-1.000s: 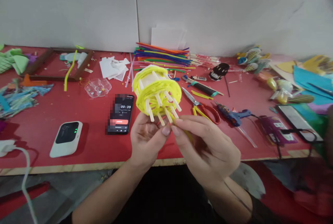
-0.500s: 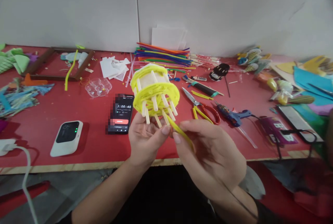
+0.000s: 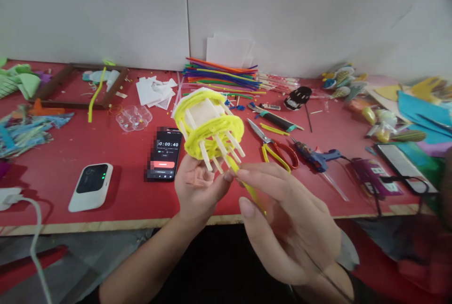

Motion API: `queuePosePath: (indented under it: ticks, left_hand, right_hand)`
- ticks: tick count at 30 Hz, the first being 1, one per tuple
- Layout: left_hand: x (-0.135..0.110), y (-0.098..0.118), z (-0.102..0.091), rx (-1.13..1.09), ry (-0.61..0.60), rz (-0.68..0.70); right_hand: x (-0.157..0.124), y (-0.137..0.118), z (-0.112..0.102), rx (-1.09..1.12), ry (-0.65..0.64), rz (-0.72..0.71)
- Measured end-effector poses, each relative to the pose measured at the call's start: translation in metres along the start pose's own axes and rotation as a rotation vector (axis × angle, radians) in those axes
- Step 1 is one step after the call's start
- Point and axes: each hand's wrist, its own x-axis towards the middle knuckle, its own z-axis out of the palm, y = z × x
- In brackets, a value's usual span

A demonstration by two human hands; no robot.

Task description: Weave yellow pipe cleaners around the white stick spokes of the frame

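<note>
Above the table my left hand (image 3: 197, 186) is closed on a small frame (image 3: 212, 127) of pale wooden sticks with fuzzy yellow pipe cleaner wound round it in two bands. The frame is tilted, stick ends pointing down toward me. From its lower side a loose yellow pipe cleaner tail (image 3: 252, 193) runs down to the right. My left thumb presses near where the tail leaves the sticks. My right hand (image 3: 293, 219) has its index fingertip against the tail close to the frame, while its thumb stands apart from the fingers. The other right fingers are partly hidden.
A phone with a timer (image 3: 164, 156) and a white device (image 3: 91, 187) lie to the left. Right of the frame are scissors (image 3: 271, 141), a cutter with a black-green handle (image 3: 273, 119) and a blue glue gun (image 3: 319, 156). Coloured pipe cleaners (image 3: 221, 76) are piled behind.
The frame has tilted further, its stick ends swinging right. My right thumb has come away from the yellow tail, and the right fingers have spread and moved up along it.
</note>
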Motion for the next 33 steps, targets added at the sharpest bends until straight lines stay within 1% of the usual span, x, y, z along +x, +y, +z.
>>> queuePosePath:
  ticks: [3,9,13,16,18,20,22,24,26,28,33]
  left_hand:
    - [0.001,-0.002,0.000,-0.011,0.018,0.001]
    - [-0.001,-0.007,-0.002,-0.051,0.007,-0.010]
    - [-0.002,-0.006,-0.002,-0.049,-0.006,-0.025]
    - [-0.002,-0.006,0.000,-0.068,-0.003,-0.018]
    - [-0.002,-0.006,0.001,-0.082,-0.001,-0.017]
    - [-0.002,-0.006,0.000,-0.086,-0.014,-0.032]
    - [-0.001,-0.005,-0.002,-0.080,-0.030,-0.064]
    - [0.000,-0.005,-0.004,-0.077,-0.038,-0.093]
    - [0.002,-0.004,-0.006,-0.080,-0.054,-0.111]
    - [0.003,-0.004,-0.007,-0.083,-0.070,-0.116]
    - [0.003,-0.007,-0.007,-0.069,-0.097,-0.096]
  right_hand:
    - [0.001,0.006,-0.003,0.044,-0.068,0.049]
    - [0.000,0.019,-0.002,0.335,-0.045,0.195]
    - [-0.001,0.022,0.004,0.342,0.042,0.245]
    - [-0.005,0.024,0.012,0.381,0.148,0.290]
    - [-0.008,0.027,0.020,0.475,0.222,0.316]
    - [-0.011,0.032,0.027,0.615,0.280,0.370]
    - [-0.011,0.039,0.033,0.757,0.289,0.447]
    - [-0.011,0.045,0.036,0.827,0.262,0.488]
    - [-0.011,0.050,0.037,0.794,0.263,0.474]
    - [-0.012,0.051,0.036,0.698,0.284,0.422]
    - [-0.013,0.043,0.035,0.455,0.351,0.322]
